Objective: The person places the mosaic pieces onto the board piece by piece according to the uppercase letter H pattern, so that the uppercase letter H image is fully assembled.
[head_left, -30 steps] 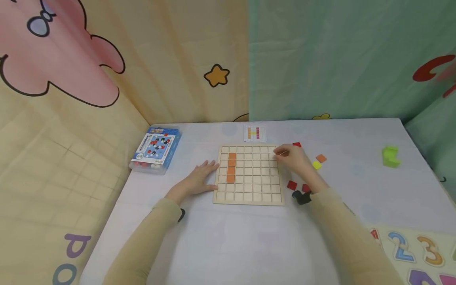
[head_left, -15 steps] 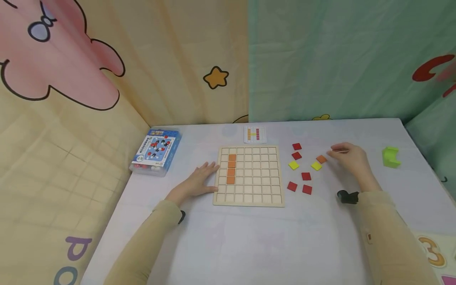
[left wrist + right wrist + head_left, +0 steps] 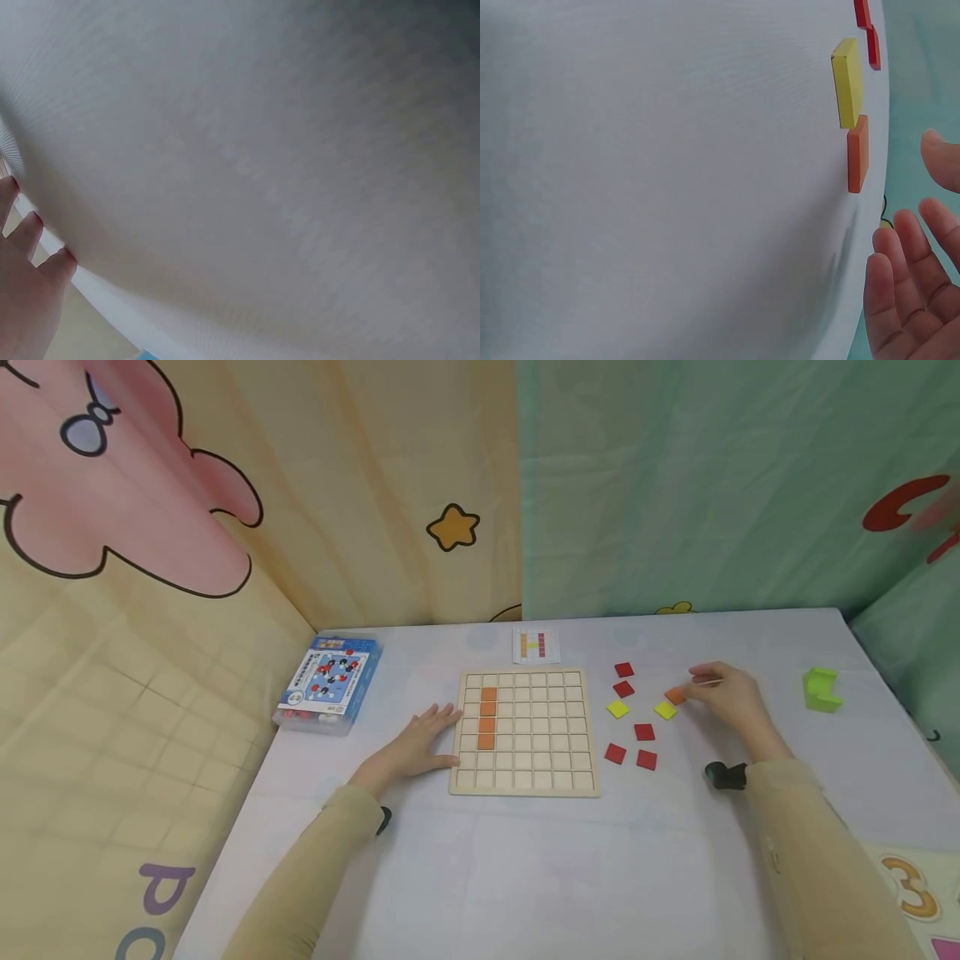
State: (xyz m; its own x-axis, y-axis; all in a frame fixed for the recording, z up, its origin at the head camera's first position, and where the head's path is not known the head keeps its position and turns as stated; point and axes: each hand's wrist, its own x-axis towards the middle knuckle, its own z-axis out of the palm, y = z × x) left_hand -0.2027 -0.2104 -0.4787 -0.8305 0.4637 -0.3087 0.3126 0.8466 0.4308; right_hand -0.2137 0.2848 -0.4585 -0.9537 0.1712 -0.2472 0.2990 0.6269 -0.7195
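Note:
A wooden grid board [image 3: 525, 792] lies on the table with several orange tiles [image 3: 487, 725] in one column near its left side. My left hand [image 3: 416, 745] rests at the board's left edge, its thumb and fingers spread; the left wrist view catches only part of this hand [image 3: 30, 300]. My right hand [image 3: 727, 697] is at a loose orange tile [image 3: 674, 695], just above the table. In the right wrist view its thumb and fingers stand apart with nothing between them, beside the orange tile [image 3: 859, 156]. A yellow tile [image 3: 665, 710] lies close by.
Several red tiles [image 3: 645, 732] and another yellow tile [image 3: 618, 709] lie right of the board. A pattern card [image 3: 536, 646] sits behind it. A boxed set [image 3: 327, 683] stands at the left, a green block [image 3: 822, 690] at the right, a number sheet [image 3: 911, 889] at the lower right.
My right hand has left the board's upper right edge and moved right, then slightly left to the loose orange tile. The left hand stays at the board's edge.

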